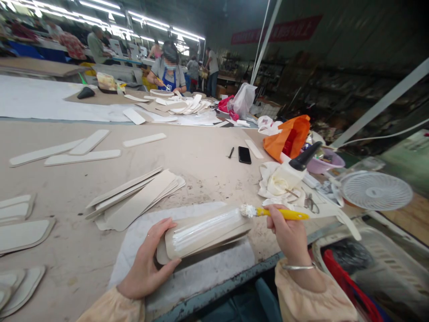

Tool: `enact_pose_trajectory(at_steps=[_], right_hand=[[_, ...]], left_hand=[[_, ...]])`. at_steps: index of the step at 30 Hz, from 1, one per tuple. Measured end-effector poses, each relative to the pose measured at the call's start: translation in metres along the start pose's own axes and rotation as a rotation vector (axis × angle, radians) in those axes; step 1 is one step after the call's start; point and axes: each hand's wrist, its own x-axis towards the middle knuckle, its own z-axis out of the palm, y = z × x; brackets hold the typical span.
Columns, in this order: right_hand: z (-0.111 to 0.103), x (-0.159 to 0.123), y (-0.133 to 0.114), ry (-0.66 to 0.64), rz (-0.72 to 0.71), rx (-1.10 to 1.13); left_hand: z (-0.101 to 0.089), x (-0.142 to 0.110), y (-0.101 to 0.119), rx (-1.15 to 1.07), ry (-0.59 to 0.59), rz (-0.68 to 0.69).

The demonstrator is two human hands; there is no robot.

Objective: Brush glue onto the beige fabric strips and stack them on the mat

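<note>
My right hand point(288, 235) is closed on the yellow handle of a brush point(284, 214). White paste coats the bristles, which touch the right end of the top panel. With fingers and thumb, my left hand point(152, 261) grips the left end of a stack of long, round-cornered beige panels point(231, 230). Wet white streaks run along the top panel. Beneath the stack lies a white sheet point(130, 250). A fanned pile of similar panels point(150, 197) rests just beyond my left hand. To the right, a white container point(284, 176) holds creamy paste.
More panels lie at left point(23, 235) and farther back point(83, 155). A phone point(244, 155), orange bag point(290, 136), purple basin point(326, 163), scissors point(311, 203) and round fan point(375, 191) stand rightward. A co-worker point(169, 74) sits across the table. A crate point(372, 250) is beside the table edge.
</note>
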Motion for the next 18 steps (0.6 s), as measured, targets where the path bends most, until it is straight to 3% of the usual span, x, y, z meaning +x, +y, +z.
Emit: enact_pose_trajectory(at_steps=[3, 5, 12, 18], right_hand=[[0.002, -0.005, -0.004, 0.105, -0.120, -0.012], [0.006, -0.010, -0.005, 0.104, -0.214, -0.063], [0.032, -0.025, -0.004, -0.070, -0.627, -0.314], [0.046, -0.055, -0.032, -0.287, -0.714, -0.211]], left_hand=[[0.000, 0.000, 0.000, -0.001, 0.000, 0.006], [0.001, 0.000, -0.001, 0.001, 0.003, 0.007], [0.001, 0.000, -0.001, 0.023, 0.038, 0.020], [0.002, -0.001, -0.003, 0.035, 0.035, 0.023]])
